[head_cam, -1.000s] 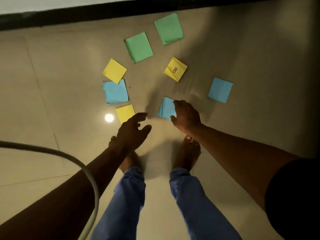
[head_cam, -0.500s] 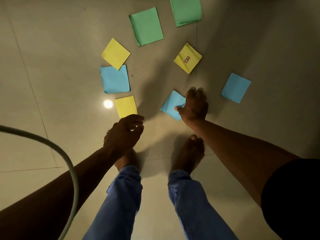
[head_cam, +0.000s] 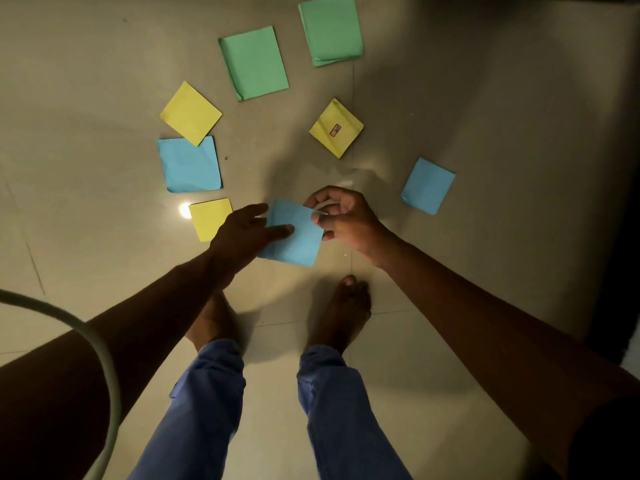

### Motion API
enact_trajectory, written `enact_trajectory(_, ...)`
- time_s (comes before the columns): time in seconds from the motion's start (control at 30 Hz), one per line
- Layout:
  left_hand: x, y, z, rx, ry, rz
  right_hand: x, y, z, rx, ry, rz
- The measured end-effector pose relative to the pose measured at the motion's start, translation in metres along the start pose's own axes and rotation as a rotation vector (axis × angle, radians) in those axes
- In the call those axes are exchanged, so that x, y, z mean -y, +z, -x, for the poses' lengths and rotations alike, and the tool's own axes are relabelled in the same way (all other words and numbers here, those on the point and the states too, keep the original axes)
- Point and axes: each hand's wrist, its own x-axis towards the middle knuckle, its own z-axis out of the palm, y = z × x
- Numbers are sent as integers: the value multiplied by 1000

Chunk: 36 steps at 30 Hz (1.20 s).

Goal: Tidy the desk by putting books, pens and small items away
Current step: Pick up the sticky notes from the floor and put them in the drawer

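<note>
A blue paper square is lifted off the tiled floor between my hands. My right hand pinches its right edge. My left hand grips its left edge, thumb on top. Other folded paper squares lie on the floor in a ring: a yellow one just left of my left hand, a blue one, a yellow one, two green ones, a yellow one with a small sticker, and a blue one at the right.
My bare feet and blue trouser legs stand on the floor below the hands. A pale cable curves across the lower left. A bright light reflection shines on the tile. A dark edge runs down the far right.
My right hand has picked the nearest blue square up off the floor. My left hand has moved right and taken hold of its other edge. The view has tilted further down.
</note>
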Motion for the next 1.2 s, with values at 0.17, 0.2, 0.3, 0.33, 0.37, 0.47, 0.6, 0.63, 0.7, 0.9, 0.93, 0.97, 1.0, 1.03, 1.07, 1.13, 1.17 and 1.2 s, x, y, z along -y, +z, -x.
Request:
enact_trajectory(0.17, 1, 15, 1, 120, -87, 254, 8, -18, 8, 5, 29, -72)
enact_trajectory(0.2, 2, 20, 0, 99, -80, 255, 8, -25, 6, -78, 33, -54)
enact_trajectory(0.3, 2, 30, -3, 78, -89, 276, 5, -60, -9, -410, 33, 271)
enact_trajectory(0.33, 3, 33, -5, 88, -98, 282, 4, -75, -14, -498, 40, 411)
enact_trajectory(0.37, 5, 36, -7, 99, -104, 281, 2, -90, -18, -566, 44, 530)
enact_trajectory(0.47, 6, 43, -13, 123, -98, 265, -4, -131, -27, -676, 59, 884)
enact_trajectory(0.6, 9, 54, -19, 146, -85, 262, -26, -166, -32, -639, 209, 1135)
enact_trajectory(0.63, 10, 56, -19, 151, -84, 265, -31, -170, -32, -634, 241, 1162)
enact_trajectory(0.7, 13, 58, -19, 152, -91, 278, -44, -173, -31, -647, 252, 1198)
enact_trajectory(0.9, 18, 55, -17, 115, -131, 298, -57, -176, -21, -714, 136, 1230)
enact_trajectory(0.93, 17, 54, -16, 111, -129, 296, -58, -175, -19, -699, 128, 1244)
enact_trajectory(0.97, 16, 53, -15, 108, -123, 295, -58, -172, -17, -680, 120, 1244)
enact_trajectory(1.0, 14, 52, -13, 104, -116, 298, -58, -169, -16, -661, 112, 1230)
enact_trajectory(1.03, 11, 52, -10, 98, -114, 303, -59, -165, -15, -648, 109, 1214)
enact_trajectory(1.07, 8, 50, -7, 91, -111, 309, -59, -162, -15, -643, 111, 1205)
enact_trajectory(1.13, 4, 48, -1, 93, -102, 311, -56, -161, -17, -643, 126, 1213)
enact_trajectory(1.17, 3, 45, 2, 97, -92, 303, -55, -162, -19, -646, 131, 1219)
enact_trajectory(1.2, 3, 43, 5, 99, -80, 297, -53, -165, -21, -647, 137, 1225)
